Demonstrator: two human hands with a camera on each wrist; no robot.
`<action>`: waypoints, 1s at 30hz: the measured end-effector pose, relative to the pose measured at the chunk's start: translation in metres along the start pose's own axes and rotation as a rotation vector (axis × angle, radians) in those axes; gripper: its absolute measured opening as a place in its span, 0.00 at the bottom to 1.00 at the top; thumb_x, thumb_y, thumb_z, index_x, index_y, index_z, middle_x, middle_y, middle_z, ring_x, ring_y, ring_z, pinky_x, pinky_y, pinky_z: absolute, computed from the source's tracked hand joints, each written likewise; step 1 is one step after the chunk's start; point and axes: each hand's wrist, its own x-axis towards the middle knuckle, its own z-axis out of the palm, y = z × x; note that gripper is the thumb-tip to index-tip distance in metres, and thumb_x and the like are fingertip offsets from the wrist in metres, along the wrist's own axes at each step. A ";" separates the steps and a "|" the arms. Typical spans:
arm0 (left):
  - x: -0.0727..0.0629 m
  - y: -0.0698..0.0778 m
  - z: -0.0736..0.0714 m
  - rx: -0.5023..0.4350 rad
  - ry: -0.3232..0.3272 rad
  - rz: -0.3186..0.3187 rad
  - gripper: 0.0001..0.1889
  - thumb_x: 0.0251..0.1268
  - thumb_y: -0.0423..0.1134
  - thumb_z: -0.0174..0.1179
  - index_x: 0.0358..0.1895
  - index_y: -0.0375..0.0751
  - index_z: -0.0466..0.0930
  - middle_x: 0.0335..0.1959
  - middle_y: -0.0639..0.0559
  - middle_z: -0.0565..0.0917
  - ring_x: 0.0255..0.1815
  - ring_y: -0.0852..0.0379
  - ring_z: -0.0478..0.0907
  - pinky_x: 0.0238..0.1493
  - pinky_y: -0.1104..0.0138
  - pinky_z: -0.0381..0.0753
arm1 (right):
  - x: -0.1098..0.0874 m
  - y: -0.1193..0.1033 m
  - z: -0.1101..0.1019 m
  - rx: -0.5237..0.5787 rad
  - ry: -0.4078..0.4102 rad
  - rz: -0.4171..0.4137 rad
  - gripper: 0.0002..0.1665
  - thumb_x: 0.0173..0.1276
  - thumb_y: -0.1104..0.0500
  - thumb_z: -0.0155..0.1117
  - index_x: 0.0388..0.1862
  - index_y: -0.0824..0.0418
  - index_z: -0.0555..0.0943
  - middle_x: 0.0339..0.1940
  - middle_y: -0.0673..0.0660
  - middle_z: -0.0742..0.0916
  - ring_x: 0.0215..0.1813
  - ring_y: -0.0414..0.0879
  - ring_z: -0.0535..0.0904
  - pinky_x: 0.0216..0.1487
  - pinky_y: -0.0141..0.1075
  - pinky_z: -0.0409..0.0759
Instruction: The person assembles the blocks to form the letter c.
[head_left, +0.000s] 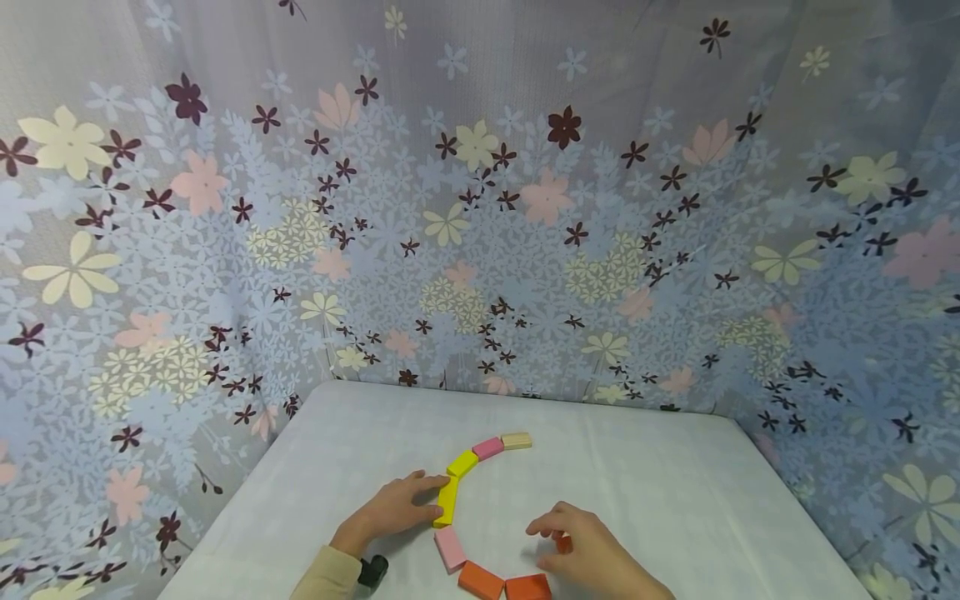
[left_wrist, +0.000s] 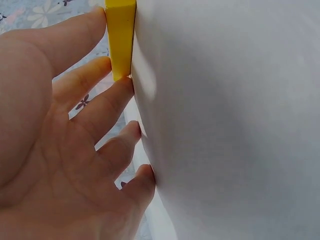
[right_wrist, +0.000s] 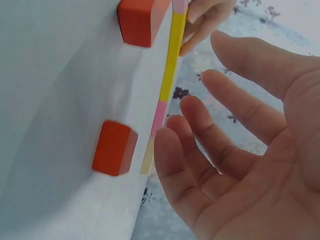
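Coloured blocks form a curved row on the table. My left hand [head_left: 397, 507] touches the outer side of a long yellow block [head_left: 447, 502], its thumb near one end and forefinger near the other. Beyond that block the row continues with another yellow block [head_left: 462, 463], a pink block [head_left: 488, 449] and a plain wooden block [head_left: 516, 441]. Nearer me lie a second pink block [head_left: 450, 549] and two orange blocks, one left [head_left: 481, 581] and one right [head_left: 528, 587]. My right hand [head_left: 585, 546], fingers loosely bent, hovers beside a separate orange block [right_wrist: 115, 148], holding nothing.
A white cloth covers the table [head_left: 675, 483], whose far edge meets a flowered curtain [head_left: 480, 250] that also hangs at both sides. A small black object [head_left: 372, 572] sits by my left wrist, below the beige sleeve [head_left: 327, 575].
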 end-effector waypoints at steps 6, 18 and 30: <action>0.000 -0.001 0.000 0.003 0.001 0.005 0.28 0.68 0.55 0.64 0.70 0.59 0.75 0.73 0.35 0.67 0.70 0.29 0.64 0.62 0.29 0.63 | 0.000 0.011 -0.006 -0.005 0.078 -0.033 0.14 0.62 0.59 0.76 0.48 0.53 0.87 0.40 0.50 0.84 0.41 0.47 0.79 0.38 0.36 0.81; 0.002 -0.002 0.001 -0.003 0.004 -0.012 0.28 0.67 0.56 0.65 0.69 0.60 0.75 0.73 0.37 0.67 0.71 0.30 0.63 0.62 0.29 0.63 | -0.002 0.031 -0.014 -0.050 0.136 0.109 0.14 0.62 0.53 0.76 0.46 0.53 0.87 0.37 0.49 0.82 0.39 0.47 0.77 0.35 0.35 0.76; -0.001 -0.002 0.000 -0.011 0.001 -0.009 0.28 0.68 0.56 0.64 0.70 0.60 0.75 0.74 0.36 0.66 0.72 0.29 0.62 0.63 0.29 0.61 | -0.004 0.040 -0.011 -0.114 0.114 0.183 0.14 0.57 0.49 0.80 0.39 0.53 0.88 0.26 0.51 0.77 0.29 0.43 0.69 0.28 0.34 0.64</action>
